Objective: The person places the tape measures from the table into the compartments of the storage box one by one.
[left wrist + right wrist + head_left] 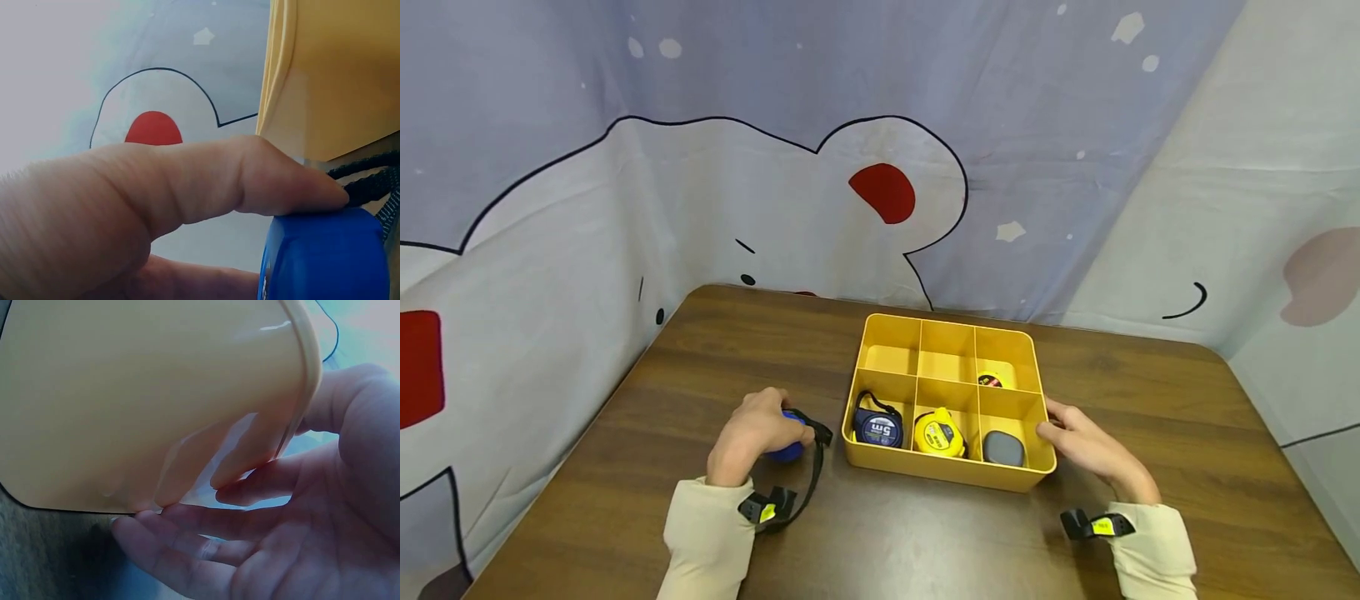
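Note:
My left hand is left of the yellow divided box, gripping a blue tape measure with a black wrist strap. The left wrist view shows a digit pressed on the blue case beside the strap; most of its face is hidden. At the box's right wall, my right hand holds the rim, thumb over the edge and fingers along the outside. In the front compartments sit a dark blue tape measure, a yellow tape measure and a dark grey rounded case.
Another yellow tape measure shows partly behind the divider in the back right compartment. The other two back compartments show bare floors. The brown wooden table ends at a patterned cloth backdrop.

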`<state>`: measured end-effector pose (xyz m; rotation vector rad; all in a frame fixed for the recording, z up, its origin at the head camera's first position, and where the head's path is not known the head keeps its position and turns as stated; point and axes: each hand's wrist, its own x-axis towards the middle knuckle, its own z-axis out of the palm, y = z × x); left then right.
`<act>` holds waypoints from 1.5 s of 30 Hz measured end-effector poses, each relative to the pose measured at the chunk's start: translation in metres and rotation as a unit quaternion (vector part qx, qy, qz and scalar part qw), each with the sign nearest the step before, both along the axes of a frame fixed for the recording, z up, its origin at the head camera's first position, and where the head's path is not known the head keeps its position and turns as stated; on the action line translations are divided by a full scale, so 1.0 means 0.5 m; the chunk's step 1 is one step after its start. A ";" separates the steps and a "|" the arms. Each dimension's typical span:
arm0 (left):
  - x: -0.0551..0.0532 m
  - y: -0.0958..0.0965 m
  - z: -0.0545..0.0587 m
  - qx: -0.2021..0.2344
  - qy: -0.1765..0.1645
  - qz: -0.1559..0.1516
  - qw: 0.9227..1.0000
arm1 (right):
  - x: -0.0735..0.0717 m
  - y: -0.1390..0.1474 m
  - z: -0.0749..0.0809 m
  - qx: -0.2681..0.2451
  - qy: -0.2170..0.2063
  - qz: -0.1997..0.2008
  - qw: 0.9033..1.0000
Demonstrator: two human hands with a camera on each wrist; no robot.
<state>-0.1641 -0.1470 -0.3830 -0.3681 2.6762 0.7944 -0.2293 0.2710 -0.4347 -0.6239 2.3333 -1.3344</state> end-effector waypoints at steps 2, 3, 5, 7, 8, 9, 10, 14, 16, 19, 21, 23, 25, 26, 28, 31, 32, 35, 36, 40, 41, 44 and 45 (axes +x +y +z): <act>0.003 -0.003 0.000 0.002 0.000 0.000 1.000 | 0.001 -0.002 -0.004 0.000 -0.003 0.001 1.000; 0.005 -0.005 0.001 0.004 -0.002 0.001 1.000 | 0.001 -0.004 -0.006 0.002 -0.003 -0.001 1.000; 0.007 -0.007 0.001 0.008 -0.002 -0.003 1.000 | 0.002 -0.007 -0.009 0.004 -0.004 -0.001 1.000; 0.009 -0.008 0.002 0.011 -0.006 -0.003 1.000 | 0.003 -0.010 -0.009 0.002 -0.003 0.002 1.000; 0.010 -0.009 0.004 0.013 -0.006 -0.004 1.000 | 0.004 -0.012 -0.009 0.001 -0.003 0.001 1.000; 0.010 -0.009 0.005 0.013 -0.005 -0.005 1.000 | 0.004 -0.012 -0.008 0.001 0.000 0.002 1.000; 0.008 -0.009 0.007 0.011 -0.003 -0.009 1.000 | 0.004 -0.013 -0.006 -0.002 0.001 0.004 1.000; 0.003 -0.009 0.019 0.004 0.002 -0.016 1.000 | 0.006 -0.011 0.000 -0.012 -0.003 0.005 1.000; -0.001 -0.009 0.026 0.000 0.003 -0.020 1.000 | 0.006 -0.008 0.003 -0.015 -0.007 0.001 1.000; -0.004 -0.011 0.037 -0.009 0.004 -0.024 1.000 | 0.006 -0.004 0.004 -0.027 -0.022 0.003 0.999; -0.006 -0.011 0.046 -0.015 0.006 -0.029 0.999 | 0.006 -0.002 0.005 -0.038 -0.040 0.002 0.998; -0.007 -0.012 0.054 -0.022 0.009 -0.033 0.999 | 0.005 -0.002 0.004 -0.047 -0.053 0.005 0.997; -0.009 -0.012 0.063 -0.025 0.009 -0.036 0.999 | 0.006 -0.002 0.004 -0.054 -0.066 0.003 0.996; -0.010 -0.011 0.068 -0.026 0.008 -0.036 0.999 | 0.006 -0.002 0.005 -0.053 -0.065 0.003 0.996; -0.012 -0.011 0.078 -0.024 0.008 -0.039 0.999 | 0.006 -0.002 0.006 -0.051 -0.063 0.002 0.997; -0.015 -0.011 0.090 -0.024 0.010 -0.044 0.999 | 0.006 -0.002 0.009 -0.047 -0.072 -0.006 0.996; -0.017 -0.011 0.094 -0.022 0.013 -0.045 0.999 | 0.005 -0.002 0.010 -0.044 -0.073 -0.009 0.996; -0.021 -0.011 0.102 -0.024 0.019 -0.048 0.998 | 0.004 -0.002 0.011 -0.050 -0.082 -0.010 0.995; -0.022 -0.010 0.105 -0.024 0.020 -0.048 0.998 | 0.004 -0.002 0.010 -0.052 -0.084 -0.009 0.995; -0.029 -0.008 0.116 -0.025 0.022 -0.052 0.998 | 0.004 -0.002 0.007 -0.055 -0.081 -0.002 0.995; -0.030 -0.008 0.119 -0.026 0.022 -0.055 0.998 | 0.005 -0.002 0.007 -0.054 -0.080 0.000 0.995; -0.037 -0.004 0.130 -0.026 0.019 -0.061 0.998 | 0.005 -0.001 0.006 -0.055 -0.076 0.000 0.996; -0.039 -0.003 0.134 -0.025 0.017 -0.062 0.998 | 0.005 -0.001 0.006 -0.057 -0.078 -0.002 0.995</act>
